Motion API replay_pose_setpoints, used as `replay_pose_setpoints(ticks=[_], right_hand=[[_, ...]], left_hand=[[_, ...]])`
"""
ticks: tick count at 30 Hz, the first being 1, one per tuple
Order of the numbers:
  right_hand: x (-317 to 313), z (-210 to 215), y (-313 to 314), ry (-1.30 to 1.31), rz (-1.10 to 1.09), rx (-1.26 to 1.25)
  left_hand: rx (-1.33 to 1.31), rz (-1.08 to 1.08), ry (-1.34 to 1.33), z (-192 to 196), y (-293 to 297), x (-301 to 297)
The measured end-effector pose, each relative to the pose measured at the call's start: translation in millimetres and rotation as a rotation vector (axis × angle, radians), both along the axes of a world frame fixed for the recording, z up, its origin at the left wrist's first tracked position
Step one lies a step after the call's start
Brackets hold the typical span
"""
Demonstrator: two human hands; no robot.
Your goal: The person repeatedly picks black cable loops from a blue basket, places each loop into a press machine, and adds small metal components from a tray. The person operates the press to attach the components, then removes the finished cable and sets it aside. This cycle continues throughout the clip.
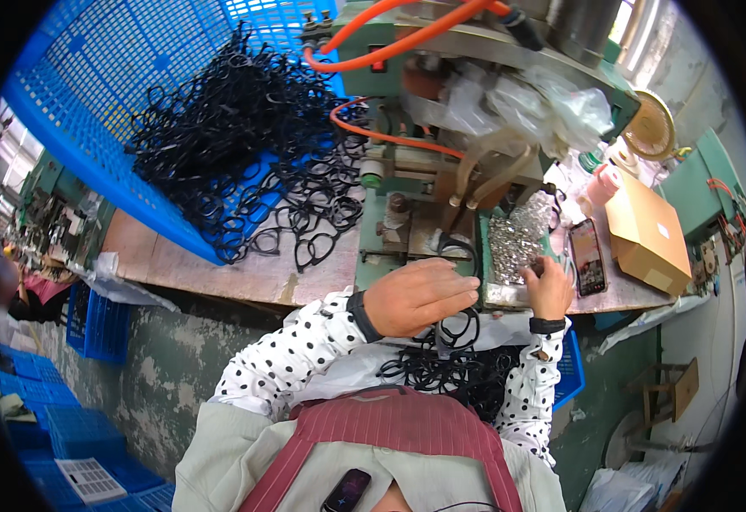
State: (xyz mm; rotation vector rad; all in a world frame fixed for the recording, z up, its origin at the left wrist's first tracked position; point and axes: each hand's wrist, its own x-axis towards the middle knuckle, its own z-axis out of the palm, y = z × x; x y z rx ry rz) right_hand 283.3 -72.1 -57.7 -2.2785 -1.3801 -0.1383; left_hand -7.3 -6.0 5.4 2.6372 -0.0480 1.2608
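My left hand [420, 297] is in front of the green machine [380, 230], its fingers pressed together around a black eyeglass frame [467, 247]. One rim of the frame shows above the fingers, by the machine's work point, and another below them. My right hand [549, 288] is at the near right corner of a tray of small shiny metal parts [514, 243]. Its thumb and fingertips are pinched together; whatever lies between them is too small to make out. More black eyeglass frames [450, 367] lie in my lap area, below both hands.
At left a large blue basket [83, 128] holds a heap of black eyeglass frames [219, 128], some spilling onto the table [245, 282]. Orange hoses [407, 43] cross the machine top. A phone [587, 258] and a cardboard box [649, 235] stand right of the tray.
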Motion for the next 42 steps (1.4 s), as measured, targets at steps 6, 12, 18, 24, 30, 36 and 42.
replay_pose_setpoints(ticks=[6, 12, 18, 24, 30, 36, 42], right_hand=[[-10, -19, 16, 0.17, 0.078, 0.265], [-16, -21, 15, 0.348, 0.022, 0.451], [-20, -30, 14, 0.159, 0.028, 0.476], [-23, -35, 16, -0.108, 0.149, 0.515], [-26, -32, 19, -0.012, 0.149, 0.518], [-30, -9, 21, 0.04, 0.083, 0.449], [-62, 24, 34, 0.651, 0.163, 0.599]], left_hand=[[0.017, 0.013, -0.002, -4, -1, -1], [0.121, 0.178, -0.031, -3, -7, -17], [0.041, 0.888, -0.139, -62, 59, -90], [-0.15, 1.559, 0.455, -103, 143, -169], [-0.111, 1.564, 0.482, -118, 157, -181], [0.067, 1.415, 0.053, -65, 129, -154], [-0.691, 0.922, -0.376, -26, 72, -103]])
